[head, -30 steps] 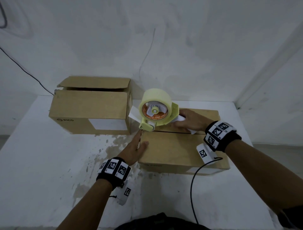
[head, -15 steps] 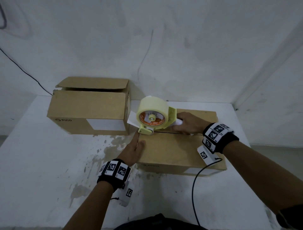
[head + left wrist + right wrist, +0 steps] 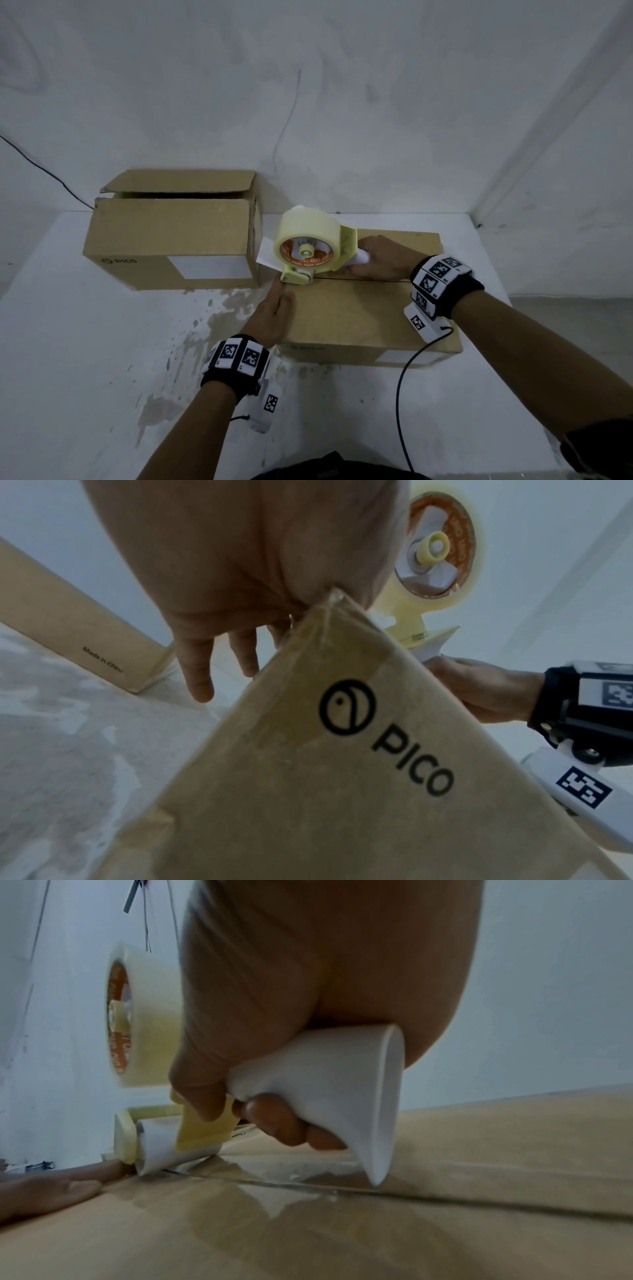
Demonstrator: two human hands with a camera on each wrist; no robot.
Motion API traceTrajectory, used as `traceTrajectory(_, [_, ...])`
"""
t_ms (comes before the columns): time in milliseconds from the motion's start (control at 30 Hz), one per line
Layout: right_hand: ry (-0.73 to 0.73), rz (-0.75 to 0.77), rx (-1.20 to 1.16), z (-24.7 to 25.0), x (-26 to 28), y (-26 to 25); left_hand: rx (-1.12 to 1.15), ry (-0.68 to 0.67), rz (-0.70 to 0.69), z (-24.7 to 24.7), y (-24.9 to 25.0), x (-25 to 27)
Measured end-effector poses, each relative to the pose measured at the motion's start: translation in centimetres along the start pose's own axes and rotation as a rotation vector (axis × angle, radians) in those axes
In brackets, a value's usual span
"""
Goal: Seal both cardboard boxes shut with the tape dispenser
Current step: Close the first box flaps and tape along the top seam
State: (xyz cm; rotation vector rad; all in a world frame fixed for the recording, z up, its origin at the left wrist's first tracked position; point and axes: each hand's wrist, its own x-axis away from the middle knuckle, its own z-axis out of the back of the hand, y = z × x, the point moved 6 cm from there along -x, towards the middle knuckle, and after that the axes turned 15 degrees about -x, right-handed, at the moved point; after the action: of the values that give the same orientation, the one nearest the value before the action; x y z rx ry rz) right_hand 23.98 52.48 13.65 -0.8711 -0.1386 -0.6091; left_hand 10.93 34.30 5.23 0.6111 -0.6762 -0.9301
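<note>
Head view: tape dispenser [image 3: 313, 250] between hands.

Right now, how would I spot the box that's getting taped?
On the white table against the wall stand two cardboard boxes. It is the flatter one on the right, closed, with the yellow tape dispenser on its seam; the taller left box has a raised flap.

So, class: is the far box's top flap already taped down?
No: the far box has its rear flap raised, leaving an open gap, with no tape visible.

walls [image 3: 342, 102]: white, scuffed | tabletop [image 3: 85, 342]: white, stained | wire [image 3: 287, 116] down wall | light: dim
</note>
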Motion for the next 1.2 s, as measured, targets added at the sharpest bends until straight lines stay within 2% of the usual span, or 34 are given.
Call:
traceTrajectory(200, [0.014,-0.044,-0.002,1.2,1.7,1.4,0.007,-0.001,0.028,-0.7,-0.6,-0.3])
traceTrajectory(533, [0.032,-0.052,0.008,1.8,3.9,2.8,0.062,0.141,0.022,-0.7,0.0,0.1])
traceTrajectory(733, [0.076,-0.138,-0.01,3.1,6.4,5.3,0.113,0.129,0.04,-0.7,0.0,0.1])
traceTrajectory(1067, [0.041,-0.191,0.109,3.5,5.4,4.9,0.177,0.136,0.084,-1.8,0.3,1.2])
traceTrajectory(1200, [0.031,-0.183,0.14,3.5,5.4,4.7,0.123,0.136,0.03,-0.3,1.0,-0.4])
